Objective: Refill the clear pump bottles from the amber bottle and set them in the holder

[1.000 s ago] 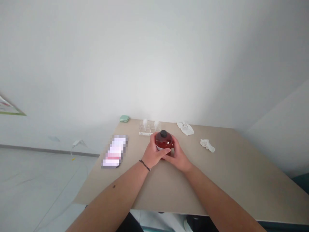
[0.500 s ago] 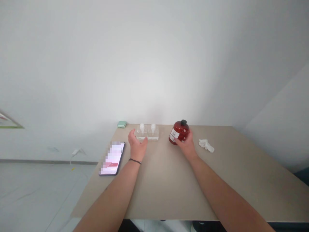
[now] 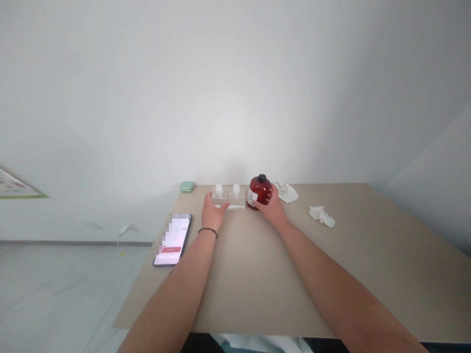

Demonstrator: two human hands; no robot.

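Bottle [image 3: 258,191], dark red with a black cap, stood upright on the bench [image 3: 294,274] toward its far edge, and the right hand [image 3: 270,207] was wrapped around its near right side, fingers curled on the glass in a firm grip. At nine o'clock from the bottle, just beside it, sat a clear holder [image 3: 228,198] with two small white-tipped dropper bottles in it. The left hand [image 3: 213,212] rested against the holder's near left corner; whether its fingers had closed on the holder or only touched it could not be told.

By the look of it, the step in hand was setting the bottle beside the holder while steadying the holder. Any next move would call for a level, gentle hand, since the bottle stood close enough to knock the light droppers.

Farther out, a phone [image 3: 172,239] lay at seven o'clock from the holder, a small green case [image 3: 187,186] at ten o'clock, a folded white cloth [image 3: 286,191] at three o'clock from the bottle, and a crumpled tissue [image 3: 321,215] at four o'clock.
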